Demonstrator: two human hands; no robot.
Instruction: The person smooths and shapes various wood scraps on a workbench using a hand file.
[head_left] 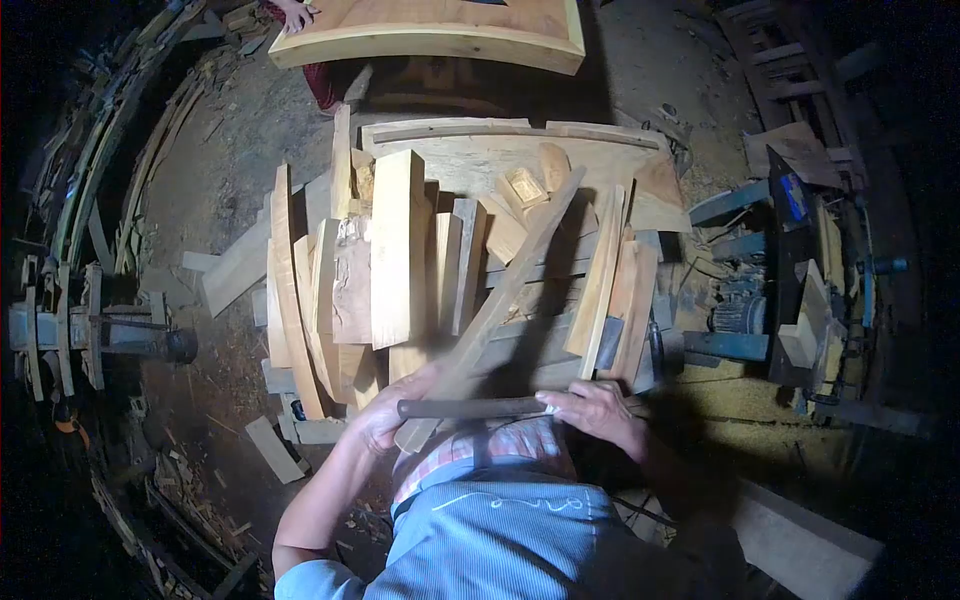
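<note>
A long wooden strip (pixel 500 295) slants from my lap up over the bench, its near end close to my waist. Across it lies a dark rod-like tool (pixel 470 408). My left hand (pixel 393 405) is closed around the strip near its lower end, at the tool's left tip. At the tool's right end my right hand (pixel 598 412) is closed on it, with a light-coloured bit between the fingers. Left of the strip stand several wood pieces, among them a thick pale block (pixel 397 250). More curved pieces (pixel 605 285) lean to the right of it.
A wooden panel with a raised edge (pixel 430 45) is at the top, with another person's hand (pixel 292 14) on its left corner. Machinery with a motor (pixel 740 315) stands at the right, a clamp-like metal frame (pixel 130 333) at the left. Scraps and sawdust cover the floor.
</note>
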